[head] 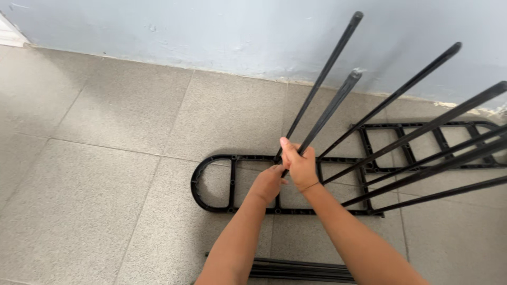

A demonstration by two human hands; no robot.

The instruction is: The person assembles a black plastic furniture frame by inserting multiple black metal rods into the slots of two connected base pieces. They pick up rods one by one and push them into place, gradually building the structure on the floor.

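1. Right hand fingers closed around black rod, slanting toward 1 o'clock.
2. Left hand touching rod base; grip unclear.
3. Black frame flat on grey tiled floor; more rods seated at 3 o'clock.
4. Pale blue wall at 12 o'clock.

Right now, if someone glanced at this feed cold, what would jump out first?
A fan of black rods rising from the black plastic frame flat on the grey tile floor, mid-picture. Both hands meet at its near end: the right hand grips one rod, the left hand just beside it. More rods lie at the bottom edge.
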